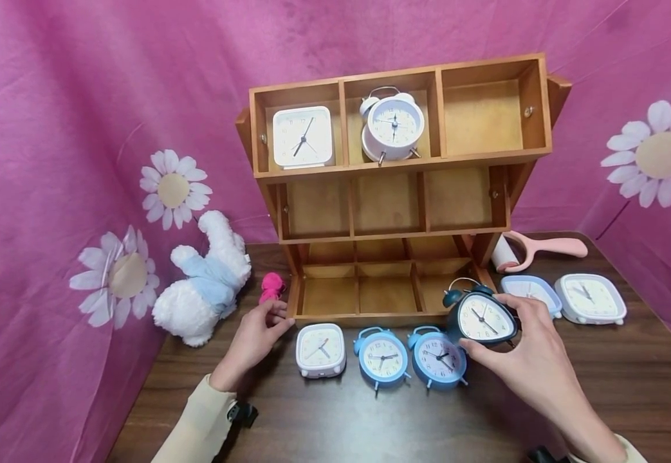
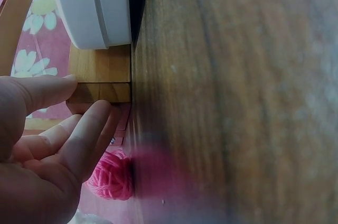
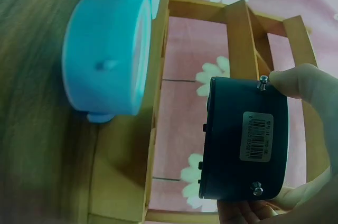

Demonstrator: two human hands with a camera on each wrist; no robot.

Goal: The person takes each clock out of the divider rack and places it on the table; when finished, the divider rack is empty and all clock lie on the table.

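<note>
My right hand grips a dark green twin-bell alarm clock by its sides, face toward me. In the right wrist view, the clock's underside shows a barcode sticker and two small metal feet. My left hand pinches the front left corner of the wooden tiered shelf, thumb on one face and fingertips on another. Along the shelf's front stand a white square clock and two blue twin-bell clocks, one in the middle and one close to the green clock.
On the top tier sit a white square clock and a white twin-bell clock. At right lie a blue-rimmed clock, a white clock and a pink-handled roller. A plush toy and pink yarn are at left.
</note>
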